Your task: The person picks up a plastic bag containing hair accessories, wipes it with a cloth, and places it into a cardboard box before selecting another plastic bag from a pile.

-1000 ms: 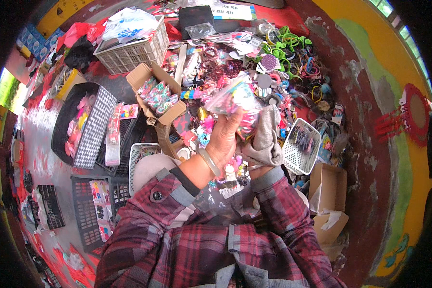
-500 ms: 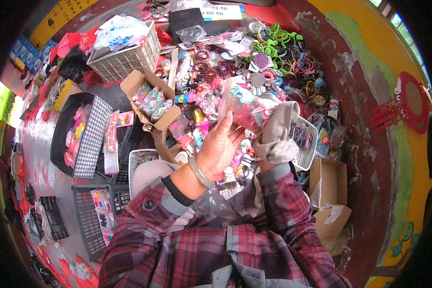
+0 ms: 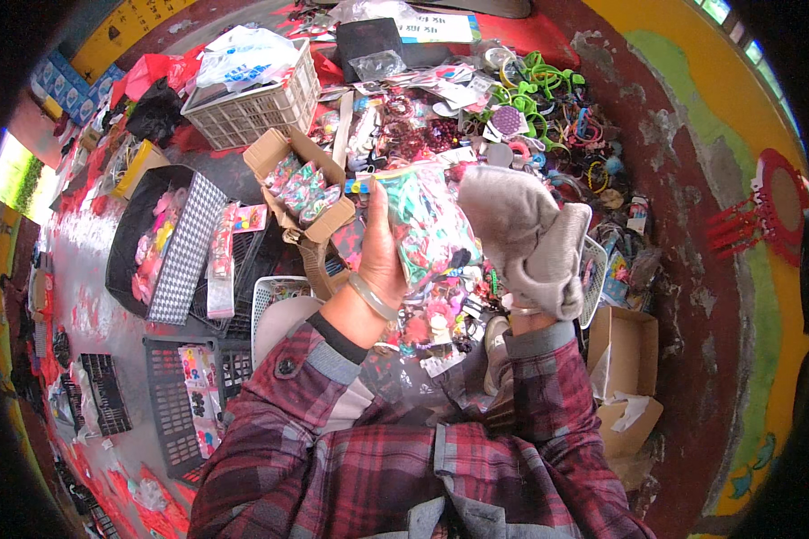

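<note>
My left hand [image 3: 382,260], with a pale bangle at its wrist, grips a clear plastic bag [image 3: 433,225] of green, pink and white small items. Its thumb stands upright along the bag's near side, and its fingers are behind the bag. A grey cloth [image 3: 517,220] covers my right hand [image 3: 523,316], leaving only a little of it by the cuff in sight, so its fingers are hidden. The cloth is just to the right of the bag. Beneath both hands spreads a dense pile of hair accessories [image 3: 436,319].
Left of the pile are a cardboard box [image 3: 334,220] of small packets, a houndstooth box [image 3: 189,247] and a dark plastic basket [image 3: 166,395]. A beige crate [image 3: 261,112] stands farther back. Green headbands [image 3: 535,81] lie far right; an open carton [image 3: 634,350] is nearer.
The bag has turned its broad side toward me and moved down and left, with my left hand now gripping it. My cloth-covered right hand has drawn away from it to the right.
</note>
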A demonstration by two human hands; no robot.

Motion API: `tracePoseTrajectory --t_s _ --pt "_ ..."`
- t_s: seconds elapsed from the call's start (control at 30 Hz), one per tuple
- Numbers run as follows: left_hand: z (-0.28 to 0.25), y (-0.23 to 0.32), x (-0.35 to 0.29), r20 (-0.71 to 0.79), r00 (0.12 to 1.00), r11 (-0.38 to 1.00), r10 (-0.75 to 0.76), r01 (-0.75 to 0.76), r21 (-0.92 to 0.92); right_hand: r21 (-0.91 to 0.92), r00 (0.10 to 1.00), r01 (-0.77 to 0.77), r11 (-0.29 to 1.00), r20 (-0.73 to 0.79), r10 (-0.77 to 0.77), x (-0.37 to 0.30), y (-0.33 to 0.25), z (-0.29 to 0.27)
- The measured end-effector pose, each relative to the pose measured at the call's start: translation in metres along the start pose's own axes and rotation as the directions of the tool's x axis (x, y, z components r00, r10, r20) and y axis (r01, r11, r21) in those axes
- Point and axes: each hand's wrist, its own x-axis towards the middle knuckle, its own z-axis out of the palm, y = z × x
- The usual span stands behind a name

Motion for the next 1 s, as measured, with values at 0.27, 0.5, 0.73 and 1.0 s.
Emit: tracePoseTrajectory --t_s 0.27,0.5,0.73,1.0 --pt "0.011 -0.012 -0.005 0.034 0.995 0.987 -0.089 0.083 0.136 -0.487 0.925 0.334 0.807 0.332 -0.183 -0.016 0.017 -0.059" --pt "-0.003 -0.034 -0.007 0.068 0.985 0.981 -0.160 0.151 0.124 -0.797 0.944 0.328 0.506 0.291 -0.154 -0.003 0.061 -0.027" --pt "-0.012 -0.046 -0.016 0.252 0.967 0.685 -0.028 -0.165 0.710 -0.720 0.967 0.212 0.661 0.056 -0.250 -0.001 0.043 -0.018" --pt "-0.008 -0.053 -0.005 -0.074 0.995 0.938 0.073 -0.044 0.344 -0.723 0.980 0.194 0.663 0.169 -0.101 -0.004 0.059 -0.031"
